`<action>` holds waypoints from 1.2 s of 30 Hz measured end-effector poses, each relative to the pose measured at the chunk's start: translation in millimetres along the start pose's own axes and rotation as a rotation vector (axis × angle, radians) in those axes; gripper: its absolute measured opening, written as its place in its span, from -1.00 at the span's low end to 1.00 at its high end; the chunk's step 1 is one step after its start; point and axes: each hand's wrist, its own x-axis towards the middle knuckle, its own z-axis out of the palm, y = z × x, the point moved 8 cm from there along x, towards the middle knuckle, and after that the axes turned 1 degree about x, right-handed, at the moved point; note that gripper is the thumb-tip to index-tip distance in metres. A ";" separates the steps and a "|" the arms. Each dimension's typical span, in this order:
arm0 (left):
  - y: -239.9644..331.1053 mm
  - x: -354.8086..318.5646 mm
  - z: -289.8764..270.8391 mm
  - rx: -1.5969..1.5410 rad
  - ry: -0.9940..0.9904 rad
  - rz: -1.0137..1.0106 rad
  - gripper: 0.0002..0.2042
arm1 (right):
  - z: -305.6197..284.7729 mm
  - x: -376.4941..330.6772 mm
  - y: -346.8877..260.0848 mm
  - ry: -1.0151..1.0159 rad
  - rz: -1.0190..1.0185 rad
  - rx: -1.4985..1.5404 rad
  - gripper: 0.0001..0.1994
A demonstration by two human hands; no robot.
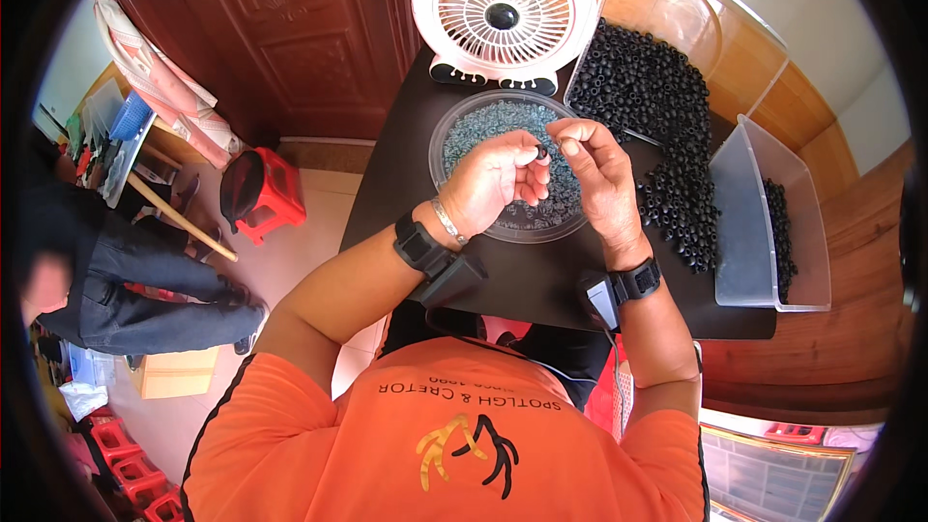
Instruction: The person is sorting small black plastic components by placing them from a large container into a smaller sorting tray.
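My left hand (pixel 491 179) holds a small black ring-shaped piece (pixel 541 152) between thumb and forefinger, its other fingers curled. Close by on the right, my right hand (pixel 601 179) has thumb and forefinger pinched together; what lies between them is too small to make out. Both hands hover over a round clear tub (pixel 437 150) holding many small translucent bluish pieces (pixel 483 124). To the right, a heap of black ring-shaped pieces (pixel 648 77) spills from a tipped clear plastic box (pixel 764 63) onto the dark tabletop (pixel 387 193).
A white fan (pixel 503 14) stands behind the tub. At the table's right edge, another clear bin (pixel 744 222) contains more black pieces. On the left are a red stool (pixel 271 195) and another person in jeans (pixel 145 295). A brown door (pixel 280 29) is at the back.
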 end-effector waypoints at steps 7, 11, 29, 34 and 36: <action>-0.4 -1.2 -0.2 0.015 -0.003 0.008 -0.84 | 6.0 -2.5 -4.5 -0.024 -0.007 -0.024 -0.89; -3.0 -0.9 1.6 -0.023 -0.015 0.001 -0.82 | 7.8 -3.9 -4.8 -0.028 -0.019 -0.034 -0.90; -8.5 -3.8 -2.1 -0.180 0.006 -0.083 -0.80 | 19.9 -8.9 -39.2 0.018 -0.451 -0.573 -0.77; -10.6 -0.4 -1.5 -0.029 -0.055 -0.094 -0.78 | 6.3 -5.0 -37.1 -0.157 -0.354 -0.568 -0.95; -9.8 -1.6 -0.7 0.011 -0.054 -0.080 -0.80 | -8.6 -5.1 -49.9 -0.118 -0.402 -0.719 -0.96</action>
